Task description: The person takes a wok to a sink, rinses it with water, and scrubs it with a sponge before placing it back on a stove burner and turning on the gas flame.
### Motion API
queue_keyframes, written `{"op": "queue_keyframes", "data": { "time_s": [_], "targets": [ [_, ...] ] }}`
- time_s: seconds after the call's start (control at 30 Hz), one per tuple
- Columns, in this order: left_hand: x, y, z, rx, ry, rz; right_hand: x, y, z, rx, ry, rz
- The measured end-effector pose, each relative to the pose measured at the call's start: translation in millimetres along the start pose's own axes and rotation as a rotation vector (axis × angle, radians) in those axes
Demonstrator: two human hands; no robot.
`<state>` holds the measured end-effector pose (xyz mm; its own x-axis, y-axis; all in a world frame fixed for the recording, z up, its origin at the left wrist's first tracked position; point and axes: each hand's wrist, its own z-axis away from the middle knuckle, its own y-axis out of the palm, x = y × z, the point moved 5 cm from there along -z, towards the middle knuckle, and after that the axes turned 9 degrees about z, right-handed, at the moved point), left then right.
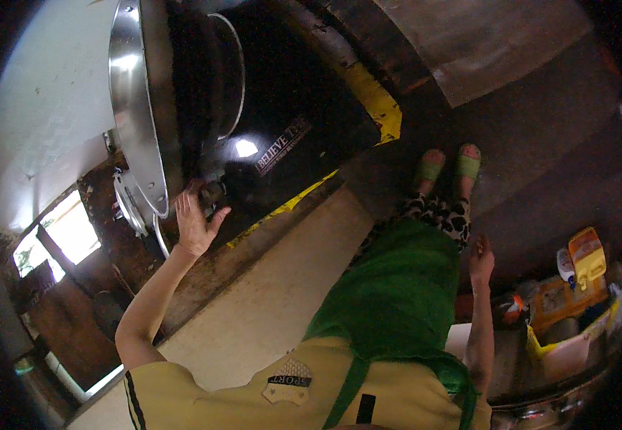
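My left hand (193, 223) is raised at the left with its thumb spread from its fingers. Just beyond it is a small dark knob-like part (212, 194); whether the hand touches it I cannot tell. Close to my left fingertips is the lower end of a large, shiny steel pan-like vessel (131, 102), seen nearly edge-on, with rivets on it. A black glossy panel (289, 107) with white lettering lies beyond the hand. My right hand (482, 263) hangs low beside my green apron (391, 295), fingers loosely bent, with nothing visible in it.
Yellow tape (289, 204) runs along the dark panel's edge. A smaller metal vessel (131, 201) sits at the left, near a bright window (72, 228). To the right are a yellow bottle (589, 263) and a bin-like container (563, 352) with things inside. My green slippers (469, 165) stand on the dark floor.
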<state>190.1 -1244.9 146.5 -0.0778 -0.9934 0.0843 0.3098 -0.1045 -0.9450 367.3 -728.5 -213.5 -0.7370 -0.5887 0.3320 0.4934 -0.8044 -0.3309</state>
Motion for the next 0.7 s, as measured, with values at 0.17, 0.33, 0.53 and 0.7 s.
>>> {"op": "queue_keyframes", "data": {
  "time_s": [0.17,0.33,0.53,0.7],
  "targets": [
    [30,26,1,0.062,0.058,-0.103,-2,5,3,0.007,-0.027,0.109],
    [31,36,-7,0.000,0.065,-0.090,16,4,19,-0.085,-0.156,0.097],
    [27,37,-10,-0.016,-0.057,-0.084,-26,22,2,-0.025,-0.071,-0.186],
    [23,40,-8,-0.035,-0.330,-0.009,-3,22,0,-0.056,-0.247,-0.045]
  ]
}}
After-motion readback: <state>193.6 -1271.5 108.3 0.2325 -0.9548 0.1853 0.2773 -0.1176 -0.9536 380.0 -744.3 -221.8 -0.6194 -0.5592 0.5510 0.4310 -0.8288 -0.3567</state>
